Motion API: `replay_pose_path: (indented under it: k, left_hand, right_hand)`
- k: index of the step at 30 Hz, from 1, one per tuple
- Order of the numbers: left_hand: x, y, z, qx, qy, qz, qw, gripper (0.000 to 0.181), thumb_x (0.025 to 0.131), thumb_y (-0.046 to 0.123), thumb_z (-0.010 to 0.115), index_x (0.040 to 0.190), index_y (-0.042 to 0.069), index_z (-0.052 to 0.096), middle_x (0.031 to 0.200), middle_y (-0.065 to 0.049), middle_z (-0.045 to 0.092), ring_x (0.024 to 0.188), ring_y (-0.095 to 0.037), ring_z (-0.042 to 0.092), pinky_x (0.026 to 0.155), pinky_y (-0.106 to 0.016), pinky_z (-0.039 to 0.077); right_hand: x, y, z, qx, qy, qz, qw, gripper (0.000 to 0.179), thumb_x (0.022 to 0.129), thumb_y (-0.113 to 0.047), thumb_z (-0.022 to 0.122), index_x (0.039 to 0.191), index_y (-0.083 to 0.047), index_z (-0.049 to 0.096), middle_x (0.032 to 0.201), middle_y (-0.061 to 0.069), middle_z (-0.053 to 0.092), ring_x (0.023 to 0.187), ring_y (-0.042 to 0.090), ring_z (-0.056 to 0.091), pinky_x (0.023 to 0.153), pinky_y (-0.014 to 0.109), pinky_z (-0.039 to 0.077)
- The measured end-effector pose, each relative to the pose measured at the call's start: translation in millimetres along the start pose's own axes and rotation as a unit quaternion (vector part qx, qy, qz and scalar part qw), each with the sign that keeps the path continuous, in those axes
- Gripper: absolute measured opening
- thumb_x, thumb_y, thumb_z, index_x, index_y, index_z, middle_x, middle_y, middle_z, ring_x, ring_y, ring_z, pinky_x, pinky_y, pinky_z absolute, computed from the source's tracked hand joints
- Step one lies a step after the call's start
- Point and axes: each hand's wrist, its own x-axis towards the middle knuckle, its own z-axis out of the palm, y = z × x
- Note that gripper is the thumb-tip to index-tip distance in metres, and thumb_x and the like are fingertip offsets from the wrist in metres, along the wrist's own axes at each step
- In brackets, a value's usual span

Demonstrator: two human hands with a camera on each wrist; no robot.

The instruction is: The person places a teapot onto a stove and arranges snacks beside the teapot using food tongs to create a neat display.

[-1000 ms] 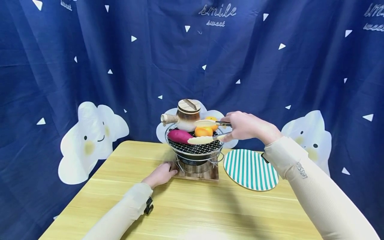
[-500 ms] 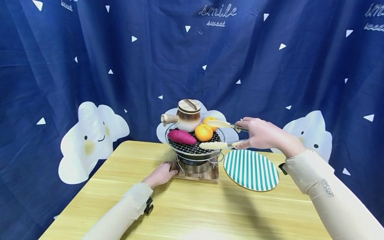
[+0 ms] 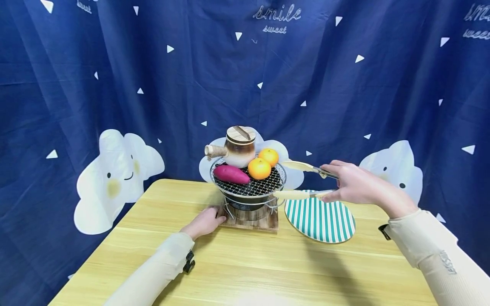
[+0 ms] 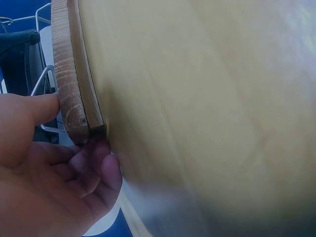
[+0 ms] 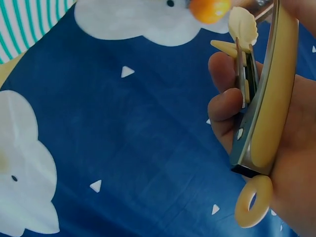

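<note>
My right hand [image 3: 356, 182] grips tongs [image 3: 296, 194] with cream tips, their arms spread apart and nothing between them. The tips are at the right rim of a round grill [image 3: 260, 188] with a wire mesh. Two mandarins [image 3: 260, 168] lie on the mesh beside a purple sweet potato [image 3: 231, 174]. Behind these stands a brown-and-white teapot [image 3: 240, 158] with a wooden lid. My left hand [image 3: 204, 221] holds the left corner of the wooden board [image 3: 252, 225] under the grill. In the left wrist view, the thumb lies on the board [image 4: 69, 84] and the fingers curl at its corner.
A round green-and-white striped mat [image 3: 320, 221] lies on the table [image 3: 237, 263] to the right of the grill, partly below the tongs. A dark blue curtain [image 3: 191, 76] with white clouds hangs behind the table.
My right hand has moved right, drawing the spread tongs away from around the mandarins, which stay on the mesh. The left hand has kept its place on the board.
</note>
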Motion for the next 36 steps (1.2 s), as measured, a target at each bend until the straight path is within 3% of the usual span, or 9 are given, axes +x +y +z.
replay_pose_path:
  k: [9,19,30,36]
  left_hand:
    - [0.7,-1.4,0.4,0.003,0.001,0.006,1.0,0.013,0.098,0.022,0.064,0.096,0.009,0.065,0.108,-0.013,0.068,0.108,-0.035,0.065,0.096,-0.052,0.051]
    - [-2.0,1.4,-0.4,0.003,0.002,0.004,1.0,0.013,0.098,0.02,0.064,0.098,0.007,0.065,0.106,-0.015,0.068,0.109,-0.037,0.065,0.097,-0.053,0.05]
    - [-2.7,5.0,-3.8,0.002,-0.001,0.002,1.0,0.022,0.098,0.021,0.063,0.111,0.003,0.067,0.12,-0.02,0.066,0.118,-0.041,0.061,0.102,-0.054,0.047]
    - [-2.6,4.7,-3.2,0.003,-0.003,-0.001,1.0,0.024,0.098,0.022,0.064,0.112,0.003,0.067,0.122,-0.02,0.066,0.119,-0.04,0.061,0.103,-0.054,0.047]
  right_hand:
    - [-23.5,22.3,11.0,-0.01,0.024,-0.003,0.9996,0.085,0.076,-0.045,0.086,0.14,0.001,0.053,0.116,0.008,0.06,0.074,0.009,0.055,0.063,0.029,0.047]
    - [-50.0,48.6,29.3,0.0,0.031,0.016,0.9994,0.092,0.075,-0.048,0.086,0.142,0.004,0.05,0.126,0.018,0.059,0.075,0.009,0.058,0.065,0.03,0.049]
    - [-71.1,77.7,53.9,-0.002,0.077,-0.006,0.997,0.086,0.072,-0.043,0.089,0.133,0.007,0.056,0.102,0.005,0.06,0.07,0.005,0.05,0.059,0.024,0.042]
    - [-82.9,91.6,67.3,0.013,0.073,0.012,0.9971,0.086,0.073,-0.045,0.088,0.134,0.005,0.056,0.104,0.005,0.061,0.07,0.002,0.048,0.06,0.023,0.041]
